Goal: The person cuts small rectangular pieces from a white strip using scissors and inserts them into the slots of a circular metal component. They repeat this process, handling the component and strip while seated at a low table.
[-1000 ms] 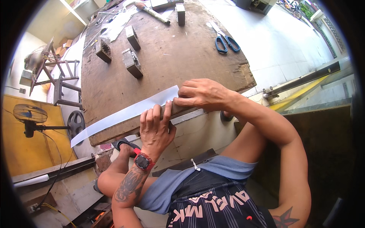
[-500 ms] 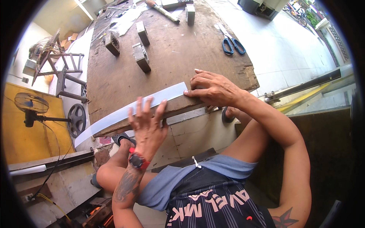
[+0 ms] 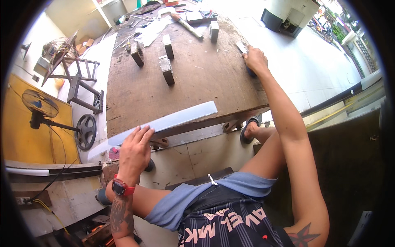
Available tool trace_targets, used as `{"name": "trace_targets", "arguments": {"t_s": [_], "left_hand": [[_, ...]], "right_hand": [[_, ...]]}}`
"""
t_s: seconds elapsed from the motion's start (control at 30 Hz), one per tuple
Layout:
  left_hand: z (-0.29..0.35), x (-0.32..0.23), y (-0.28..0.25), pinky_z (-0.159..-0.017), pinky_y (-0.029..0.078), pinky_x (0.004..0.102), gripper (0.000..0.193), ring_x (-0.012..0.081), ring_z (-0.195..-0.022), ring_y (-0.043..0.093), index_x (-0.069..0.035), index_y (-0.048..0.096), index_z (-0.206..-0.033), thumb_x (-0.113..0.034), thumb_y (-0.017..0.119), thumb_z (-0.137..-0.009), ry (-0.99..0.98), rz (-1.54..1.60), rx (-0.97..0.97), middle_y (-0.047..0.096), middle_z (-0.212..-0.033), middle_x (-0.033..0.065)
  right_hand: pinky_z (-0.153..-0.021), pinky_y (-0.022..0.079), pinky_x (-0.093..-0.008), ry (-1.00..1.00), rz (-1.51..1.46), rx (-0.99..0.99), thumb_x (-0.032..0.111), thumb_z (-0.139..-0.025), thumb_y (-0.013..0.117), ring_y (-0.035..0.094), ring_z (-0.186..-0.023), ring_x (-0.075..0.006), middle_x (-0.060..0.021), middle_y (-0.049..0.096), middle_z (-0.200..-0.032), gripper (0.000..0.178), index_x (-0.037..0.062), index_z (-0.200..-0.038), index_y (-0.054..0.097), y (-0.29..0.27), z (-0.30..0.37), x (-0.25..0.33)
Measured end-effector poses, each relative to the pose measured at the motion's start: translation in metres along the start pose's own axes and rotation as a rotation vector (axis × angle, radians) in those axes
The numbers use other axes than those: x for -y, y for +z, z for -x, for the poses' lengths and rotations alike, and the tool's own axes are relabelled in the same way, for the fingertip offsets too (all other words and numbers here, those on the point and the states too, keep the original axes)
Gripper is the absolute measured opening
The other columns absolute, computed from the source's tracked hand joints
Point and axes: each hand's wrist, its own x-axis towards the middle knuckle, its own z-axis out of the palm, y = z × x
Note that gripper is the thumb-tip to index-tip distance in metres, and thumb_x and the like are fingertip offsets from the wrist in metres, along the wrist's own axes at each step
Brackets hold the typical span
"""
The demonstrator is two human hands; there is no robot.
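Observation:
A long translucent whitish plastic strip [image 3: 181, 118] lies along the near edge of the wooden table, its left end sticking out past the corner. My left hand [image 3: 138, 146] rests on the strip toward its left part, fingers stretched out flat and holding nothing. At the table's right edge, my right hand [image 3: 256, 61] is closed over a pair of scissors [image 3: 242, 47] with dark blue handles. The hand covers most of the scissors; part of the blades and a bit of handle show.
Several metal blocks [image 3: 166, 70] stand on the wooden table [image 3: 205, 78]. Farther back lie a stick-like tool with a worn handle [image 3: 187, 26] and clear plastic sheets [image 3: 150, 35]. A fan [image 3: 39, 105] and a wooden frame [image 3: 80, 90] are at the left.
My right hand has left the strip's right end and reached away to the scissors. My left hand has slid left along the strip. The view has shifted slightly.

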Motion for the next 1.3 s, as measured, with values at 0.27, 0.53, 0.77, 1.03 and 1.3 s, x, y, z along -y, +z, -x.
{"name": "trace_targets", "arguments": {"t_s": [0.27,0.53,0.77,1.03,1.3], "left_hand": [[-0.014,0.009,0.001,-0.085,0.058,0.0424,0.038,0.0288,-0.098,0.069,-0.010,0.070,-0.129,-0.002,0.070,-0.092,0.107,0.026,-0.120,0.074,-0.111,0.0096],[-0.103,-0.009,-0.016,-0.070,0.055,0.0321,0.022,0.0169,-0.086,0.070,-0.006,0.066,-0.125,-0.014,0.068,-0.104,-0.292,0.751,-0.391,0.073,-0.106,0.0086],[-0.125,-0.031,-0.011,-0.068,0.052,0.0239,0.028,0.0131,-0.083,0.070,-0.003,0.059,-0.130,-0.015,0.066,-0.106,-0.181,1.165,-0.040,0.068,-0.116,0.0098],[-0.083,-0.017,-0.007,-0.067,0.049,0.0251,0.027,0.0077,-0.082,0.060,-0.003,0.072,-0.108,-0.029,0.076,-0.101,-0.503,1.008,-0.106,0.070,-0.092,0.0014],[-0.085,-0.026,-0.009,-0.066,0.049,0.0243,0.031,0.0072,-0.079,0.061,-0.001,0.073,-0.108,-0.032,0.071,-0.104,-0.442,1.134,0.017,0.070,-0.089,0.0008]], "right_hand": [[-0.084,0.058,-0.0315,-0.185,-1.037,0.105,0.023,-0.104,0.069,0.073,-0.092,-0.0168,-0.0095,0.077,-0.104,0.039,0.0037,-0.138,0.065,-0.062,0.037,-0.004],[-0.091,0.059,-0.0331,-0.649,-1.308,0.365,0.021,-0.110,0.057,0.070,-0.102,-0.0194,-0.0130,0.072,-0.125,0.046,0.0057,-0.154,0.053,-0.070,0.156,0.067],[-0.084,0.055,-0.0273,-0.420,-1.646,0.836,0.025,-0.110,0.062,0.068,-0.090,-0.0141,-0.0074,0.073,-0.111,0.039,0.0029,-0.141,0.062,-0.045,0.193,0.111],[-0.083,0.054,-0.0273,-0.413,-1.574,0.784,0.030,-0.108,0.065,0.067,-0.089,-0.0113,-0.0051,0.073,-0.108,0.040,0.0030,-0.137,0.065,-0.053,0.184,0.110],[-0.077,0.051,-0.0255,-0.399,-1.473,0.988,0.041,-0.106,0.066,0.061,-0.085,-0.0104,-0.0034,0.067,-0.100,0.050,0.0042,-0.141,0.065,-0.030,0.205,0.130]]}}
